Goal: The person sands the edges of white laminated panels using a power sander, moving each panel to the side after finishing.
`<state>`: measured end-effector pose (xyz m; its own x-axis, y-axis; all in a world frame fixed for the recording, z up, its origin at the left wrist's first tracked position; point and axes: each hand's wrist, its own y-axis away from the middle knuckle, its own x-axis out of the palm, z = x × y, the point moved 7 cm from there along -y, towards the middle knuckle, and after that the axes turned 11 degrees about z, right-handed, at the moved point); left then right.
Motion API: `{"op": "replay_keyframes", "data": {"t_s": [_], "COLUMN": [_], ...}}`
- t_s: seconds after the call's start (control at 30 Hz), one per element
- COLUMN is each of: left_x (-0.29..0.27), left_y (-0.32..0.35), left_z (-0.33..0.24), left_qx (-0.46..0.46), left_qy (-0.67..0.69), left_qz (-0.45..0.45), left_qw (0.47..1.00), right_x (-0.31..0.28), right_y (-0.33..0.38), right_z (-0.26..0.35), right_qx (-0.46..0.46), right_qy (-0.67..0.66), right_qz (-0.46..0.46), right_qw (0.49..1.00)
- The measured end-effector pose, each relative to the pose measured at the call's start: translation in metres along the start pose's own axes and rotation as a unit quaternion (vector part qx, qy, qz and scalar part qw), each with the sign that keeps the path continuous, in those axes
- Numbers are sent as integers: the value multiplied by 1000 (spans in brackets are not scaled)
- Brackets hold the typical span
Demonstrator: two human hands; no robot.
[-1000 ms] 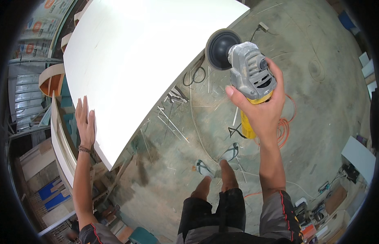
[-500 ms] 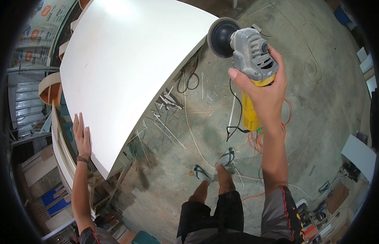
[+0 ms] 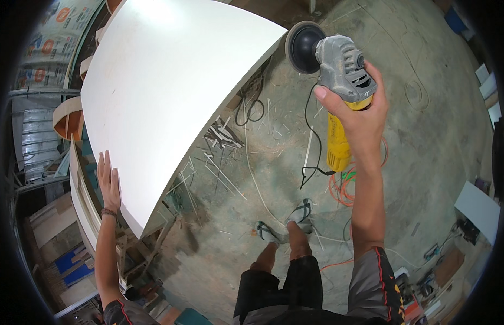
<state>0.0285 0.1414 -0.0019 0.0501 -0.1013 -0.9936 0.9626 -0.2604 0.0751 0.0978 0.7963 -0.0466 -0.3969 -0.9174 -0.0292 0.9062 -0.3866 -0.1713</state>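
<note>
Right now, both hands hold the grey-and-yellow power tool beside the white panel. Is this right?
Not quite: in the head view, only the right hand holds the grey-and-yellow power tool beside the white panel; the left hand lies on the panel's edge.

Single head view: left fisheye of a head-worn pair, upright, looking steeply down. Near the left hand [image 3: 108, 187] and right hand [image 3: 363, 124]; feet [image 3: 299, 211] and floor [image 3: 441, 157] sit farther off. Arms [image 3: 367, 216] enter from the lower edge; straight lines bow toward the rim.
</note>
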Motion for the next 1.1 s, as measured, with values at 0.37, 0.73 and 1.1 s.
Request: {"op": "replay_keyframes", "data": {"t_s": [0.37,0.73,1.1], "left_x": [-1,6,-16], "left_y": [1,-4,12], "left_z": [5,10,-6], "left_qx": [-24,-52,-139], "left_qy": [10,27,21], "left_qz": [3,4,5], "left_qw": [1000,998,990], "right_x": [24,74,-28], "right_y": [14,75,193], "right_z": [10,25,74], "right_qx": [-34,-84,257], "right_qy": [20,72,-122], "right_qz": [30,112,-5], "right_qw": [999,988,959]}}
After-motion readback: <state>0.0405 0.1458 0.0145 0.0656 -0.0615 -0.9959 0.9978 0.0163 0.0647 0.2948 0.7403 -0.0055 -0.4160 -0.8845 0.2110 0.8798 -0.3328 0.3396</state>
